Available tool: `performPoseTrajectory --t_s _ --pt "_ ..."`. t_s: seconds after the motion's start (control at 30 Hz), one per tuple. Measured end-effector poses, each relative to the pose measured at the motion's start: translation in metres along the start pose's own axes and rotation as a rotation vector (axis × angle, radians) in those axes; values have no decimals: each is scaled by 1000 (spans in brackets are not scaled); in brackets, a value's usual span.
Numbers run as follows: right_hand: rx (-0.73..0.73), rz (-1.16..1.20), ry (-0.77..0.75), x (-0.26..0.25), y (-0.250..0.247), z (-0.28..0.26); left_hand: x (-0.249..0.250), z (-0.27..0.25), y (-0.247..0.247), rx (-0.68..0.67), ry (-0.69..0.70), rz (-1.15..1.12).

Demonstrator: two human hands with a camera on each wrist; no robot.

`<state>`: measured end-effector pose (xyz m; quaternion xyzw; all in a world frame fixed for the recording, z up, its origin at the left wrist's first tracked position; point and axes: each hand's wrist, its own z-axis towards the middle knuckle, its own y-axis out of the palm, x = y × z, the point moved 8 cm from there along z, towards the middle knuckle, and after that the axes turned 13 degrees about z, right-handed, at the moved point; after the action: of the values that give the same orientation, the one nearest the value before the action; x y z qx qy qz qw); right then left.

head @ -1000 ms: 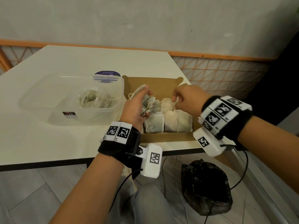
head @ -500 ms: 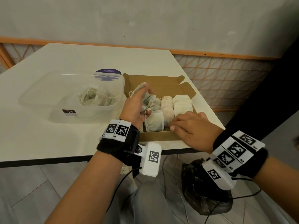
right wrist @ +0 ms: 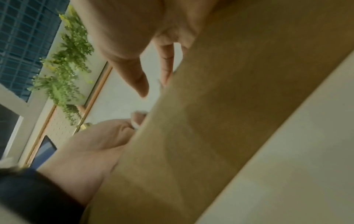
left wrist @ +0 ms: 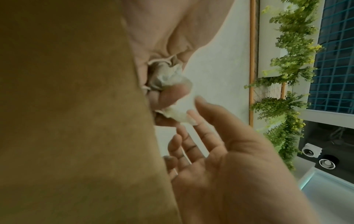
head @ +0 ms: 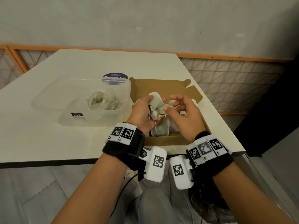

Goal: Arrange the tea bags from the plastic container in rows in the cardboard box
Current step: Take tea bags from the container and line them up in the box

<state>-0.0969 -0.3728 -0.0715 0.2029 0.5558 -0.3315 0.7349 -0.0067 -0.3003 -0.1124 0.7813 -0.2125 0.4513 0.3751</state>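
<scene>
Over the open cardboard box (head: 161, 88), my left hand (head: 146, 105) grips a crumpled bunch of tea bags (head: 156, 102) with strings hanging down. My right hand (head: 174, 104) is right beside it, fingers loosely spread, thumb and fingertips touching the bunch. The left wrist view shows the gripped tea bags (left wrist: 166, 75) and the right hand (left wrist: 220, 144), palm open, reaching to them. More tea bags (head: 160, 130) stand in rows in the box, partly hidden by my hands. The clear plastic container (head: 64, 101) to the left holds a loose heap of tea bags (head: 100, 101).
The box sits at the white table's (head: 48, 143) front right corner, touching the container. A round purple lid (head: 115, 77) lies behind the container. A black bag (head: 210, 207) sits on the floor below. The box's brown wall (right wrist: 229, 106) fills much of both wrist views.
My right hand left the tea bags in the box, dropped to the box's front edge, then rose to the bunch in my left hand. The left hand stayed over the box.
</scene>
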Motion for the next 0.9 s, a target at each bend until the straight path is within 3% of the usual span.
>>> performPoseTrajectory --t_s 0.1,0.2,0.3,0.37,0.47,0.63,0.8,0.9 --pt "101 183 89 7 -11 1 -2 1 0 -12 -2 166" --pt "72 244 231 20 -9 5 -7 -1 11 -133 -31 331" --pt "9 251 275 25 -2 5 -10 -5 20 -212 -60 306" --pt "55 380 251 24 -5 6 -7 -8 24 -245 -27 322" --pt "151 560 211 24 -19 9 -1 -5 15 -129 76 451" --pt "259 685 185 25 -29 9 19 -4 -7 72 216 83" --pt "82 442 211 20 -13 6 28 -11 -24 168 297 -263" --pt "-119 277 276 19 6 0 31 -14 -25 151 345 -339"
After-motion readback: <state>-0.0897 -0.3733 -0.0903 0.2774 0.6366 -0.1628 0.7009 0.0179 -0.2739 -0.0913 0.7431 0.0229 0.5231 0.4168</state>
